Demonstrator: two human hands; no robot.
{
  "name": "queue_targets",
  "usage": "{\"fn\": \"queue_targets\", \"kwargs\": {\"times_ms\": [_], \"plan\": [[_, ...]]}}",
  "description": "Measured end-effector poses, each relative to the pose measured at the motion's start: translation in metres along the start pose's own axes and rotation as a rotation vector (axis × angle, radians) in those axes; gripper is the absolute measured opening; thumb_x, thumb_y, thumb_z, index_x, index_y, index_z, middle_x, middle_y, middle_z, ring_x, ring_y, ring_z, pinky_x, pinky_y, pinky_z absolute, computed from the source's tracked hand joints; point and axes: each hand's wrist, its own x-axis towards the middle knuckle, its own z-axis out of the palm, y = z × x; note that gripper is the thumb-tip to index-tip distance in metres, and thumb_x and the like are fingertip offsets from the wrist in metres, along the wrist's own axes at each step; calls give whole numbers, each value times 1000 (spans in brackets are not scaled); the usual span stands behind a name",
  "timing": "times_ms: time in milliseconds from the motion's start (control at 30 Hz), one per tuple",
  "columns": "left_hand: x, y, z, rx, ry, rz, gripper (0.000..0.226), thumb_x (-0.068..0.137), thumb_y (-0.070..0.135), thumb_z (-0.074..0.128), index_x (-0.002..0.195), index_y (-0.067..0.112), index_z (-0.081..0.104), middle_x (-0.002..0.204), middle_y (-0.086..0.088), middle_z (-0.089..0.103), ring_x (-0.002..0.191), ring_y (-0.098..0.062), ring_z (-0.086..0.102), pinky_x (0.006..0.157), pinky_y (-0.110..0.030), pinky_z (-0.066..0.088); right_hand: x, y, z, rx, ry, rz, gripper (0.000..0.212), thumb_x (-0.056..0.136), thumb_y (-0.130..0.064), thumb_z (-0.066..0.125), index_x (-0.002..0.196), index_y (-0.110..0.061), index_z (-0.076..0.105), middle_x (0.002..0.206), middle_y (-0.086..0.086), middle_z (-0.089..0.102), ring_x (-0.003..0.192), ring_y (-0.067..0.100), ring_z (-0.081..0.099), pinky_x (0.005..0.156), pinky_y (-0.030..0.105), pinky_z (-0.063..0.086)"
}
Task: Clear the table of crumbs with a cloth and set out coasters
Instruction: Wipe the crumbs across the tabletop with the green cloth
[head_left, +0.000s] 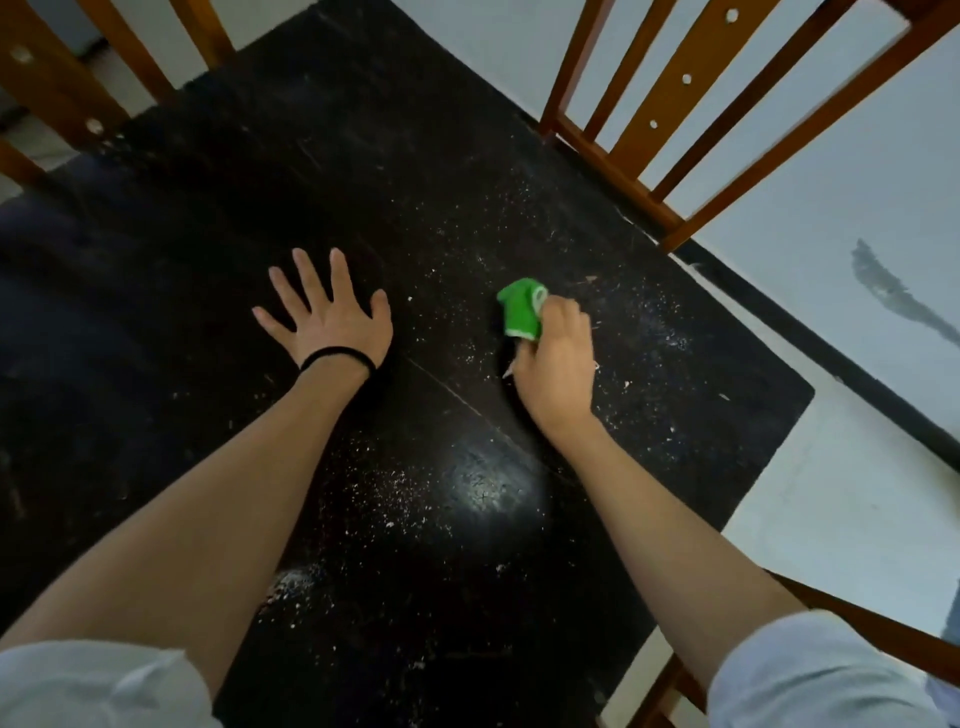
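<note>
Crumbs (395, 488) lie scattered as pale specks over the dark table (208, 218), thickest toward its right edge and in a patch near the front edge, where a small white heap sits beside the left forearm. A green cloth (519, 306) with a pale trim is bunched up in the right hand (558, 358), whose fingers are curled round it; the cloth sticks out ahead of the knuckles and is down at the tabletop, right of the middle, though whether it presses flat on the surface cannot be told. The left hand (332, 312) lies palm down on the table near its centre, fingers straight and spread wide, holding nothing. A black band (337, 356) circles the left wrist. Both forearms are bare, with pale rolled sleeves (815, 670) at the elbows. A bright glare of light sits on the tabletop between the two arms. Wooden chairs stand round the table: one chair back (691, 93) at the far right corner, another at the far left, and a third by the near right corner. The floor (857, 493) to the right is pale.
</note>
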Motion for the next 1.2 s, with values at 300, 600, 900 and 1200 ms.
{"fn": "queue_targets", "kwargs": {"times_ms": [300, 600, 900, 1200], "plan": [[-19, 30, 16, 11, 17, 151, 54, 98, 42, 22, 148, 34, 4, 158, 1, -9, 145, -28, -14, 114, -57, -7, 18, 127, -75, -114, 277, 827, 42, 89, -19, 49, 130, -8, 45, 133, 19, 40, 123, 35, 36, 100, 45, 31], [-12, 22, 8, 21, 23, 159, 49, 98, 40, 27, 145, 40, 14, 158, 2, 2, 145, -26, -4, 114, -57, 0, -11, 6, 7, 40, -10, 138, 44, 78, -11, 58, 122, -8, 55, 112, 17, 51, 101, 33, 46, 82, 40, 39], [-3, 17, -5, 4, 96, 208, 40, 97, 36, 35, 136, 38, 40, 149, -1, 26, 137, -30, 18, 113, -54, 12, 87, 67, -32, -77, 125, 641, 45, 90, -25, 49, 132, -13, 43, 135, 15, 38, 125, 31, 34, 104, 45, 28], [28, 11, -24, 9, 144, 76, 58, 94, 36, 45, 146, 27, 21, 156, -3, 13, 143, -30, 9, 114, -56, 11, 73, 22, -2, 304, 152, 261, 30, 82, -14, 59, 111, -6, 63, 111, 13, 57, 105, 26, 46, 95, 42, 39]]}}
